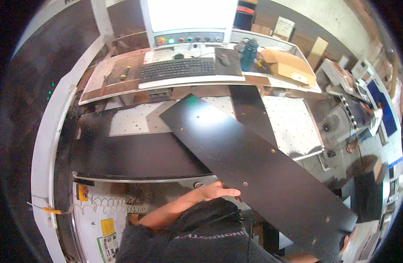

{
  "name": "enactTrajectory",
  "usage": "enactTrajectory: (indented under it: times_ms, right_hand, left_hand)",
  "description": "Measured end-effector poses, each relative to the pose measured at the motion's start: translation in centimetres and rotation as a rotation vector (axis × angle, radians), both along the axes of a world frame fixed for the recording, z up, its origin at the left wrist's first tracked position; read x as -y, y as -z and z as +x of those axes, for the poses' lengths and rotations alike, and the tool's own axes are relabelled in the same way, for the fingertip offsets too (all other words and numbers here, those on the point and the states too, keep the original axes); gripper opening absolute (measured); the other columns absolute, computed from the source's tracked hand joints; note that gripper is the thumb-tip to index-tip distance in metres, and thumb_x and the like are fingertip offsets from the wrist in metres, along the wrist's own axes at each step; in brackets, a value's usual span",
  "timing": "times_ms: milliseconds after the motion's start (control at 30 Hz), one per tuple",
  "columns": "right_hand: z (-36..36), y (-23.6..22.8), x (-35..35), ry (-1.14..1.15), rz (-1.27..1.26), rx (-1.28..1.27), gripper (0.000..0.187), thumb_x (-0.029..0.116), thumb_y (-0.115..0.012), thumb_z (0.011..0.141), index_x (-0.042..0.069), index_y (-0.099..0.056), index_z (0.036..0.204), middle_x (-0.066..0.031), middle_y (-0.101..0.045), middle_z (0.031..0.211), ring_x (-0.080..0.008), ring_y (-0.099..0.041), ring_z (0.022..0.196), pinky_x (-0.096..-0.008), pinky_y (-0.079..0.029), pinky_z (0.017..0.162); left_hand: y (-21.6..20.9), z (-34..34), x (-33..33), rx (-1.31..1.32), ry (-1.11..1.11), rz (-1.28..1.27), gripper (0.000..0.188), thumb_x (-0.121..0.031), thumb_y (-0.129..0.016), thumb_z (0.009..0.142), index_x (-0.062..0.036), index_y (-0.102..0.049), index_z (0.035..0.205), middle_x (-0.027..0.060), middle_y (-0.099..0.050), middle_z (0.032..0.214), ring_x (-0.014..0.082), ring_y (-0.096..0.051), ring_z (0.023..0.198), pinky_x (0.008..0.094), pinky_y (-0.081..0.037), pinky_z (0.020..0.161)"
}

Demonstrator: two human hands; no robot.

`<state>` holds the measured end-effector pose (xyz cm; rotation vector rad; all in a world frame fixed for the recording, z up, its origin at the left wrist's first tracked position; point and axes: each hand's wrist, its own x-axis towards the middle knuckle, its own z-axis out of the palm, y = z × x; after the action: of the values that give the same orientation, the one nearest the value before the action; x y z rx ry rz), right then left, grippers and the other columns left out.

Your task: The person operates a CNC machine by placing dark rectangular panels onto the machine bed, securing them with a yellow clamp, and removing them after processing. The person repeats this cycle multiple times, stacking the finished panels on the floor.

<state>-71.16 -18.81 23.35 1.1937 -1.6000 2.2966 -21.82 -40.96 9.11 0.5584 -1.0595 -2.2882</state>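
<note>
Down near the bottom edge, the left hand (217,191) grips the long dark panel (254,171) from under its near edge, fingers curled up against it. Right hand's grip is pretty much hidden at the lower right corner of the board, so can't tell how it's closed. Panel sits diagonally, far end resting over the perforated white table (293,122), near end hanging past it. My worry: with that much overhang it could tip or slide and scuff the other dark boards (136,153) beneath. Further back sit a keyboard (177,69), a blue bottle (249,53) and a cardboard box (289,65).
</note>
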Motion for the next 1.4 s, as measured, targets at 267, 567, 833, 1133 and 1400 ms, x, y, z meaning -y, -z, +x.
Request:
enactTrajectory:
  times_ms: [267, 567, 833, 1133, 1400]
  right_hand:
    - [2.3, 4.8, -16.6, 0.388, 0.211, 0.129, 0.067, 0.019, -0.059, 0.091, -0.009, -0.042, 0.150, -0.0224, -0.052, 0.144, -0.0314, -0.055, 0.124, -0.0415, -0.040, 0.109]
    - [4.0, 23.9, -11.8, 0.137, 0.457, 0.362, 0.070, 0.011, -0.065, 0.090, -0.008, -0.039, 0.152, -0.0166, -0.058, 0.132, -0.0252, -0.054, 0.115, -0.0366, -0.038, 0.106]
    - [14.9, 29.6, 2.2, -0.024, 0.584, 0.530, 0.074, 0.015, -0.075, 0.092, -0.005, -0.035, 0.151, -0.0206, -0.051, 0.146, -0.0326, -0.052, 0.125, -0.0468, -0.038, 0.110]
    - [6.8, 30.8, 10.2, -0.540, 1.211, 0.257, 0.052, 0.022, -0.071, 0.097, 0.000, -0.051, 0.140, -0.0150, -0.065, 0.120, -0.0263, -0.064, 0.098, -0.0432, -0.053, 0.082]
    - [6.6, 18.8, 26.6, -0.227, 0.927, -0.255, 0.056, 0.035, -0.065, 0.094, -0.001, -0.059, 0.138, -0.0229, -0.069, 0.121, -0.0394, -0.068, 0.105, -0.0554, -0.051, 0.091]
  left_hand:
    - [1.7, -7.8, 3.0, 0.052, 0.128, 0.091, 0.028, -0.027, -0.071, 0.098, -0.0023, -0.063, 0.110, 0.0073, -0.069, 0.105, 0.0165, -0.069, 0.086, 0.0332, -0.058, 0.075]
    - [4.7, -10.1, 5.6, 0.105, -0.174, 0.113, 0.048, -0.033, -0.062, 0.103, 0.0007, -0.053, 0.136, 0.0139, -0.064, 0.128, 0.0243, -0.063, 0.119, 0.0391, -0.054, 0.101]
    - [1.3, 2.4, 4.4, 0.237, 0.328, -0.393, 0.056, -0.035, -0.044, 0.111, -0.0007, -0.037, 0.155, 0.0135, -0.053, 0.149, 0.0229, -0.058, 0.128, 0.0376, -0.043, 0.111]
    - [6.4, 19.6, -8.1, 0.420, -0.590, 0.009, 0.057, -0.042, -0.046, 0.109, -0.0039, -0.044, 0.151, 0.0123, -0.059, 0.141, 0.0241, -0.060, 0.124, 0.0393, -0.046, 0.106]
    - [8.3, 20.8, -8.8, 0.588, -1.512, 0.424, 0.066, -0.053, -0.064, 0.097, 0.0027, -0.051, 0.131, 0.0125, -0.064, 0.111, 0.0190, -0.064, 0.098, 0.0371, -0.054, 0.079]
